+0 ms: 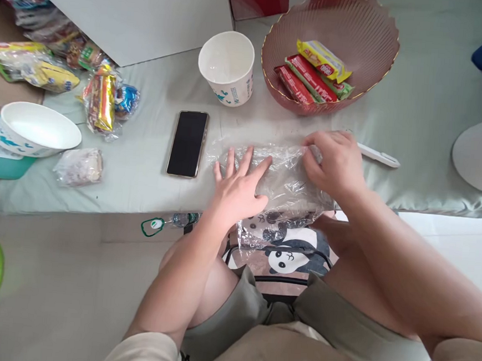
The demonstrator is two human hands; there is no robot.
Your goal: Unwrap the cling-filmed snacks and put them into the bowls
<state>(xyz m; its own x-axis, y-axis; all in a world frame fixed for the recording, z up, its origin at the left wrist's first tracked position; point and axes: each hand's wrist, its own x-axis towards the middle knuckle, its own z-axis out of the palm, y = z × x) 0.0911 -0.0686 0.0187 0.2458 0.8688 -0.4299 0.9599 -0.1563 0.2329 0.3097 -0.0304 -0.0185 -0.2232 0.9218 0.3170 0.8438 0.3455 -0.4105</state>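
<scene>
A crinkled clear plastic bag (289,173) lies on the cloth-covered table, its near end hanging over the front edge. My left hand (240,189) rests flat on the bag's left part, fingers spread. At the bag's upper right corner, my right hand (334,160) has its fingers curled and its thumb close to the index finger, pinching the plastic. A white, slim utility knife or pen-like tool (378,156) sticks out to the right from behind my right hand. Left of the bag is a black-screened phone (187,144).
Behind the bag stand a white paper cup (227,68) and a pink ribbed bowl (372,40) holding several wrapped snacks. Wrapped snacks (105,100), a white paper bowl (38,128) and a small wrapped packet (79,166) are at left. A white bin-like container (479,149) stands far right.
</scene>
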